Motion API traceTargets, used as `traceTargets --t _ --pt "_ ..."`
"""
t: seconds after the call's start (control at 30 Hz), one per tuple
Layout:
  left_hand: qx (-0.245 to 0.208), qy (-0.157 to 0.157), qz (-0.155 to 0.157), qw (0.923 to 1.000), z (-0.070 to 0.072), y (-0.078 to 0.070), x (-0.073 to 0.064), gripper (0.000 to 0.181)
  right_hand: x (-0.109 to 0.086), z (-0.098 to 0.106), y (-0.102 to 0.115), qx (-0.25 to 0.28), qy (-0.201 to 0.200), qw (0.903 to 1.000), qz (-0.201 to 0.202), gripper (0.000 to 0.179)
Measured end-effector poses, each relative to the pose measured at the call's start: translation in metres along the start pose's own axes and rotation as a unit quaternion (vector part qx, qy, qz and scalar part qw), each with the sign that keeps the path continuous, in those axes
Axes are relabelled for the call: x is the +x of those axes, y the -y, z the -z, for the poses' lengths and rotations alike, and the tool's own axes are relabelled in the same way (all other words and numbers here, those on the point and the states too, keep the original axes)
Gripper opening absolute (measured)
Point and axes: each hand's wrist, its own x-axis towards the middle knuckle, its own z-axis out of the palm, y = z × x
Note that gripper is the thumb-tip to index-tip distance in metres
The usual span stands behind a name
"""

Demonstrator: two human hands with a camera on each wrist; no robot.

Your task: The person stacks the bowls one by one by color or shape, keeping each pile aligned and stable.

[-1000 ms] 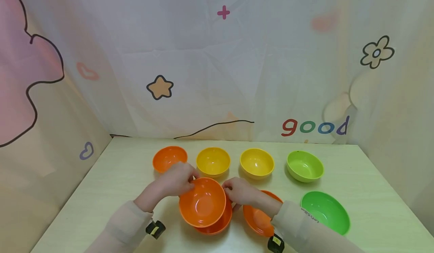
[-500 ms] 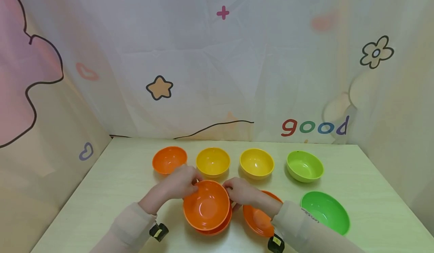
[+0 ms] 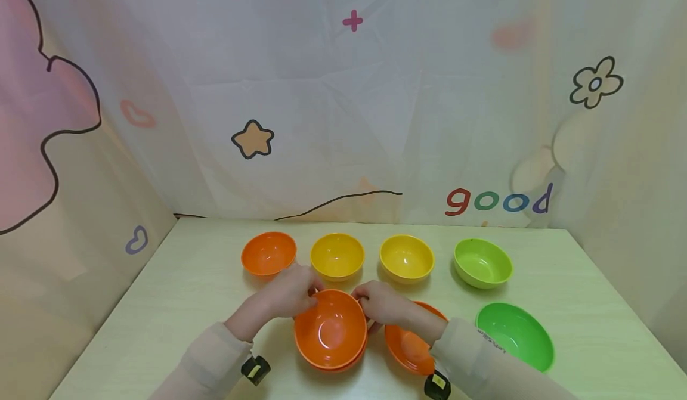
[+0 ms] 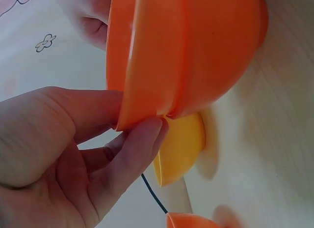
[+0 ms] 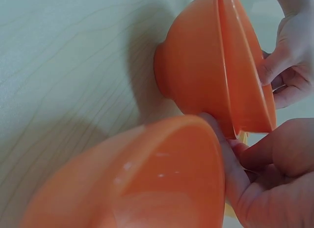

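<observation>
With thumb and fingers, my left hand point(image 3: 292, 291) pinches the far left rim of an orange bowl point(image 3: 331, 334). This bowl sits inside a second orange bowl point(image 4: 223, 46), its rim standing slightly above the lower one in both wrist views. At the right side, my right hand point(image 3: 382, 302) holds the lower bowl by its rim, thumb and fingers on either side. The lower bowl rests on the table and is mostly hidden in the head view. Under my right forearm is a third orange bowl point(image 3: 406, 347), partly covered by the arm.
Along the back of the pale table point(image 3: 161, 310) stand an orange bowl point(image 3: 268, 254), two yellow bowls point(image 3: 337, 257) and a lime-green bowl point(image 3: 483, 263). A larger green bowl point(image 3: 516, 337) stands at the right, close to my right sleeve. A printed curtain point(image 3: 322, 90) encloses the table.
My left hand has moved right and toward me, lowering the upper orange bowl into the lower one, which it now nearly covers. My right hand has stayed in place.
</observation>
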Motion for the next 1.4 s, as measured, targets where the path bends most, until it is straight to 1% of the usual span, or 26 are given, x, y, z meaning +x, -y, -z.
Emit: traceTargets --t 0.3,0.5,0.7,1.03,1.4 --pt "-0.007 -0.001 0.005 1.0000 -0.0039 -0.0002 0.0008 0.013 0.0001 -0.0005 -0.0005 -0.003 0.000 1.0000 -0.003 0.027" --pt "-0.022 0.005 0.017 0.9996 -0.0048 0.0008 0.0015 0.015 -0.0016 -0.0005 0.0013 -0.001 -0.003 1.0000 -0.003 0.026" --pt "-0.018 0.010 0.021 0.9996 -0.0061 0.0020 0.0027 0.015 -0.0015 -0.0007 0.0018 -0.003 -0.006 0.9999 -0.010 0.026" --pt "-0.021 0.020 0.047 0.9985 -0.0063 -0.0011 0.0040 0.017 -0.0004 -0.0005 0.0011 -0.005 -0.006 0.9999 -0.009 0.026" --pt "-0.023 0.025 0.049 0.9982 -0.0082 -0.0005 0.0048 0.018 -0.0011 -0.0010 0.0025 -0.011 -0.004 0.9999 -0.010 0.028"
